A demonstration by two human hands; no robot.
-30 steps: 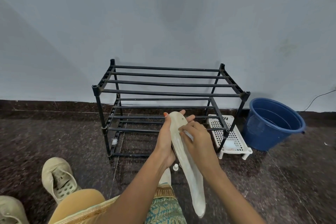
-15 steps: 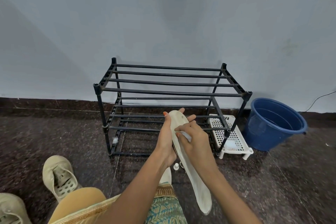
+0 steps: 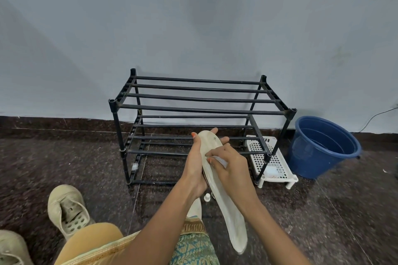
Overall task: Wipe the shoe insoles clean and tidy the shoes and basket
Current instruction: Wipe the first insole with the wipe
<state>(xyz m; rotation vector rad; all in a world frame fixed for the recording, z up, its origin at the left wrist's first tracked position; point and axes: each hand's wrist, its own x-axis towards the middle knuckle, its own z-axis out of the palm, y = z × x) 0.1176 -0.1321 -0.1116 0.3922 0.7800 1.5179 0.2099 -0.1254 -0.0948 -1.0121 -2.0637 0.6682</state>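
Observation:
A long cream insole (image 3: 231,217) is held upright in front of me, toe end up. My left hand (image 3: 195,165) grips it from behind near the toe. My right hand (image 3: 231,168) presses a small white wipe (image 3: 220,161) against its upper face. Two beige shoes lie on the floor at the lower left: one (image 3: 67,211) with its opening up, the other (image 3: 13,248) cut off by the frame edge. A white perforated basket (image 3: 271,161) sits on the floor behind the rack's right leg.
A black two-tier shoe rack (image 3: 200,112) stands against the grey wall. A blue bucket (image 3: 323,146) stands right of the basket. A small white bottle cap (image 3: 207,197) shows under my left wrist. My knees fill the bottom edge.
My right hand with the wipe has slid slightly along the insole, and the insole's lower end has swung a little to the right.

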